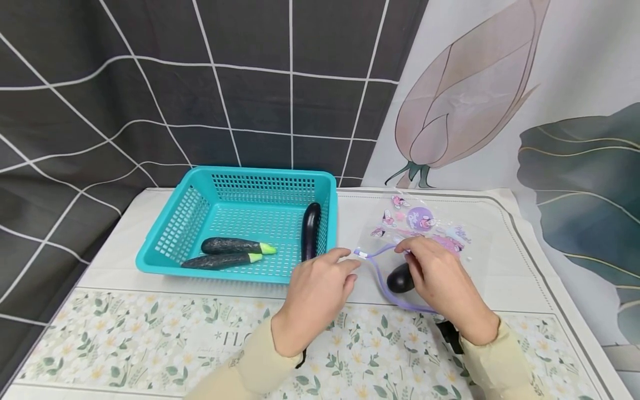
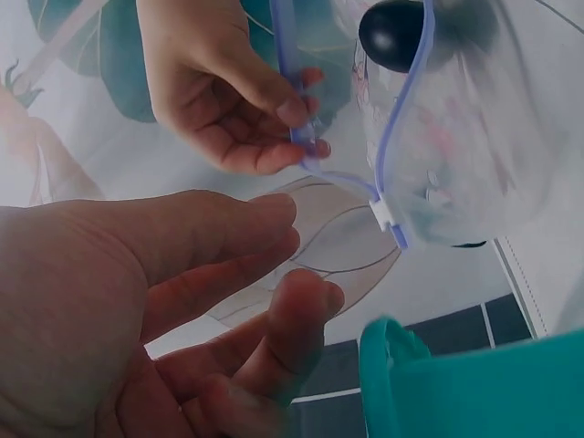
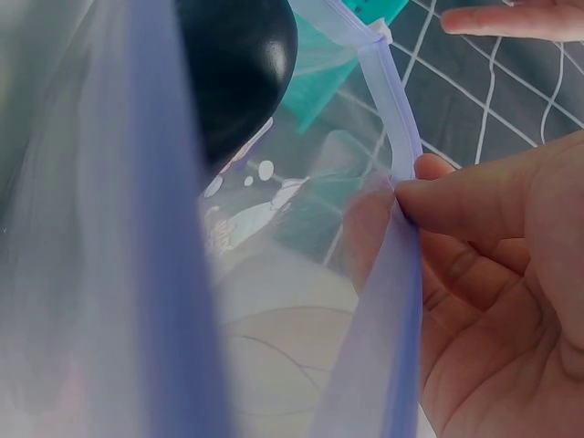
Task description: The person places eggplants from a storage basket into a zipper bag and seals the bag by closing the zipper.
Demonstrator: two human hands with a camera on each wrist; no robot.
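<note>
A clear zip bag (image 1: 380,244) with a purple zip edge and pink printed pictures lies at the right, its mouth spread apart. Inside it is a dark eggplant (image 1: 400,279), whose rounded end shows at the mouth. My right hand (image 1: 444,278) pinches the bag's purple edge between thumb and fingers, seen closely in the right wrist view. Beside the white slider (image 2: 381,214), my left hand (image 1: 320,289) has its fingers extended and loosely bent; in the left wrist view a gap separates them from the bag.
A turquoise basket (image 1: 145,256) stands left of the bag. In it lie two dark eggplants with green stems (image 1: 232,245) and a longer glossy eggplant (image 1: 310,228) along the right wall. A floral cloth (image 1: 150,333) covers the front of the table; dark checked fabric (image 1: 250,100) hangs behind.
</note>
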